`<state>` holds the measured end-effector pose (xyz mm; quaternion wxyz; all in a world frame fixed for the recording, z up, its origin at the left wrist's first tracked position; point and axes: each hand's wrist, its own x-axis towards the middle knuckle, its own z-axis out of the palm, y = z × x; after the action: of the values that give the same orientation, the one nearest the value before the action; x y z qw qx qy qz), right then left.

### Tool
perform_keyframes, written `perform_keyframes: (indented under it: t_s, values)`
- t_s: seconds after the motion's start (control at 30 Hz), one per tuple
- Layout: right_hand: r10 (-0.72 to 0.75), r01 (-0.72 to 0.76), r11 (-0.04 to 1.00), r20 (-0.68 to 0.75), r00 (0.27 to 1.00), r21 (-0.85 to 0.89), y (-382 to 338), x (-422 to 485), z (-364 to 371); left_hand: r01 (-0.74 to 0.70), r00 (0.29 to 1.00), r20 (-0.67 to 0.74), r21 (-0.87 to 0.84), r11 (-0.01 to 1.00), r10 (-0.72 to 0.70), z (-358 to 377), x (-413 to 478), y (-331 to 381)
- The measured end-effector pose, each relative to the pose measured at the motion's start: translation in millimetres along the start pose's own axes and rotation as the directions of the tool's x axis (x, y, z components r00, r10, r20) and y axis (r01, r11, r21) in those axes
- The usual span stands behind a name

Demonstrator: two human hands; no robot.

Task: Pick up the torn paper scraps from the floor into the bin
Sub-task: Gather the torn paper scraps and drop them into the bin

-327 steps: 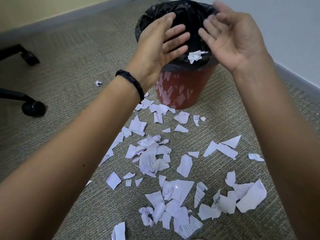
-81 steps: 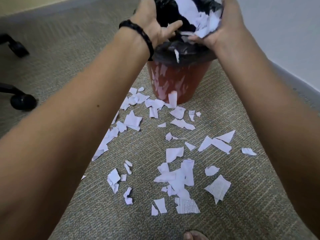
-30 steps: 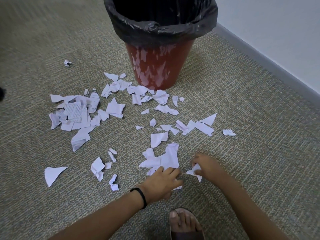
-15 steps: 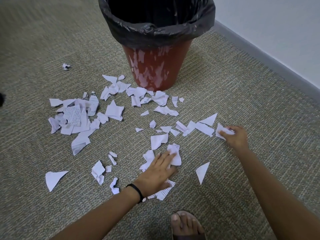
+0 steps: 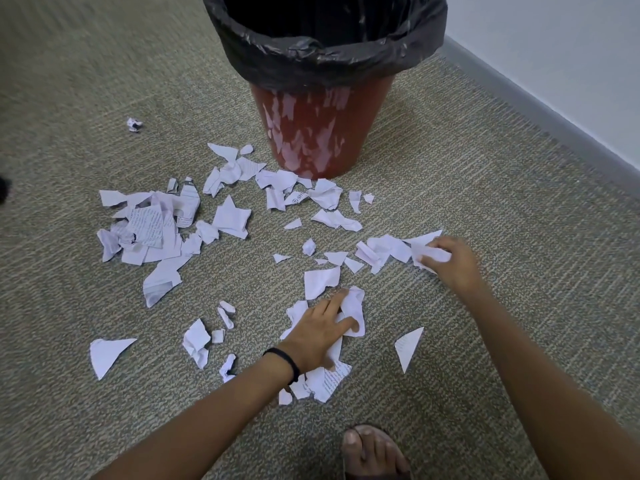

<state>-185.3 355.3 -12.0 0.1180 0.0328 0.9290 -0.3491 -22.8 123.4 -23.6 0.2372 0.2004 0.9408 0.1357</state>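
Observation:
Torn white paper scraps lie scattered over the carpet, with a thick pile (image 5: 149, 230) at the left and more near the foot of the bin. The red bin (image 5: 317, 133) with a black liner (image 5: 325, 53) stands upright at the top centre. My left hand (image 5: 320, 336), with a black band on the wrist, presses flat on a cluster of scraps (image 5: 353, 308) in the middle. My right hand (image 5: 450, 263) is closed around a crumpled scrap (image 5: 431, 256) at the right end of a row of scraps (image 5: 381, 251).
A grey skirting board (image 5: 554, 123) and white wall run along the right side. My sandalled foot (image 5: 374, 452) stands at the bottom centre. A loose triangular scrap (image 5: 408, 346) lies between my arms, another (image 5: 105, 355) at the far left. A small crumpled ball (image 5: 133, 124) sits apart, upper left.
Both hands have come down from the bin's mouth to the floor. In the last second my right hand left the triangular scrap and reached right, closing on a scrap there; the left hand stays pressed on the centre cluster.

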Motion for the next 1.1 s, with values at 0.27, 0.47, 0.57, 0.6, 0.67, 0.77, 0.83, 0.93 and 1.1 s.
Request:
perform_keyframes:
  t_s: [0.27,0.47,0.57,0.6,0.67,0.77,0.83,0.93,1.1]
  values:
    - [0.06,-0.048,0.994,0.132,0.989,-0.095,-11,30,9,-0.118,0.984,-0.141,-0.031,0.993,0.113,-8,10,-14]
    - [-0.044,0.094,0.985,0.31,0.95,-0.148,-43,25,36,-0.161,0.985,0.053,-0.025,0.987,0.162,-7,7,-26]
    - [-0.145,0.233,0.96,0.438,0.887,-0.153,-64,8,51,-0.236,0.97,0.064,-0.003,0.972,0.236,-6,-2,-20]
    - [-0.183,0.296,0.939,0.476,0.86,-0.174,-70,3,57,-0.266,0.961,0.084,0.016,0.964,0.264,-2,-5,-19]
    - [-0.236,0.416,0.879,0.544,0.805,-0.235,-81,-8,67,-0.32,0.945,0.086,0.042,0.947,0.315,7,-14,-18]
    - [-0.248,0.527,0.791,0.624,0.741,-0.312,-94,-24,81,-0.381,0.924,0.072,0.168,0.909,0.375,20,-28,-20]
    - [-0.256,0.597,0.712,0.654,0.712,-0.371,-101,-37,89,-0.377,0.926,0.066,0.239,0.895,0.372,24,-37,-18]
    - [-0.314,0.689,0.605,0.675,0.668,-0.4,-108,-52,100,-0.411,0.911,0.014,0.137,0.901,0.413,27,-50,-20]
    - [-0.35,0.734,0.563,0.695,0.628,-0.38,-109,-69,110,-0.348,0.937,0.032,-0.001,0.937,0.348,20,-66,-17]
